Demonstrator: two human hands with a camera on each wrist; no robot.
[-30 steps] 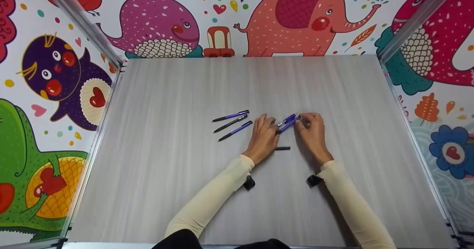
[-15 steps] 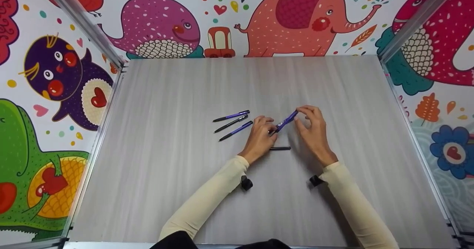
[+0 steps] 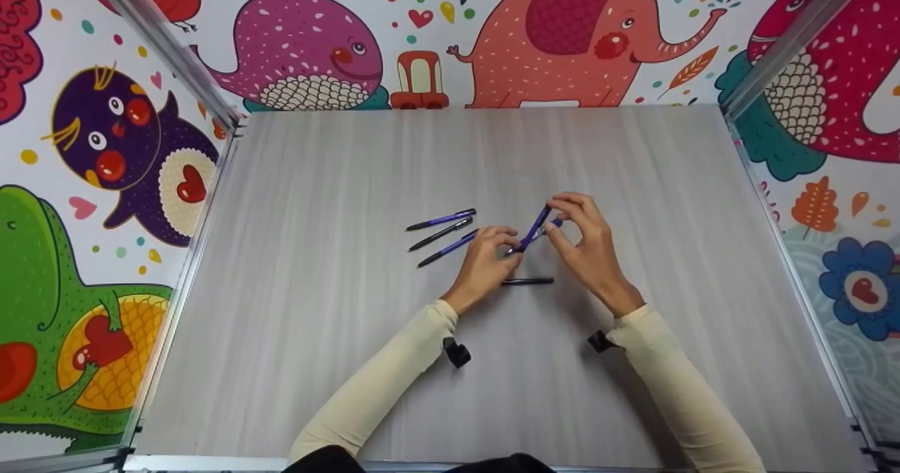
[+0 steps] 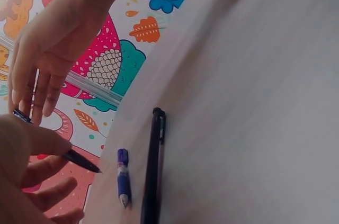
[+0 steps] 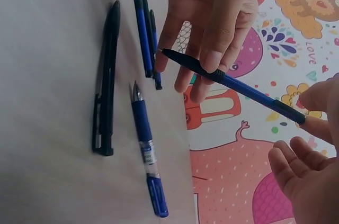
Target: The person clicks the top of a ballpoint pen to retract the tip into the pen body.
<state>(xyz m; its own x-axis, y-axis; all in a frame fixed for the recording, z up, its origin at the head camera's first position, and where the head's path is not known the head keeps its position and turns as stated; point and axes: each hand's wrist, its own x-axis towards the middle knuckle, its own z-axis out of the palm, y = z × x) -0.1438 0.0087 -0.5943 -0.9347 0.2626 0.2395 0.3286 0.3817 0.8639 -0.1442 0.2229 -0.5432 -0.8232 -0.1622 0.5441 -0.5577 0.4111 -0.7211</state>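
A slim blue pen (image 5: 249, 90) with a black tip section slants above the table, between both hands. My left hand (image 3: 484, 266) pinches it near the tip with thumb and fingers. At its far end, a finger of my right hand (image 3: 592, 251) touches the pen's end; the other right fingers are extended. Below lies a blue pen with a clear middle and silver tip (image 5: 142, 121). Nearer the person lies a black pen (image 3: 532, 281), partly behind the left hand in the head view.
Left of the hands, two blue pens (image 3: 439, 220) (image 3: 446, 249) and a black pen (image 3: 441, 233) lie side by side on the grey wood-grain table (image 3: 316, 304). Walls with cartoon animals (image 3: 562, 44) and metal frame posts border the table.
The slim blue pen is lifted and tilted more steeply, away from the pen below it. My left hand has shifted slightly left. My right hand has moved up, its fingers spreading.
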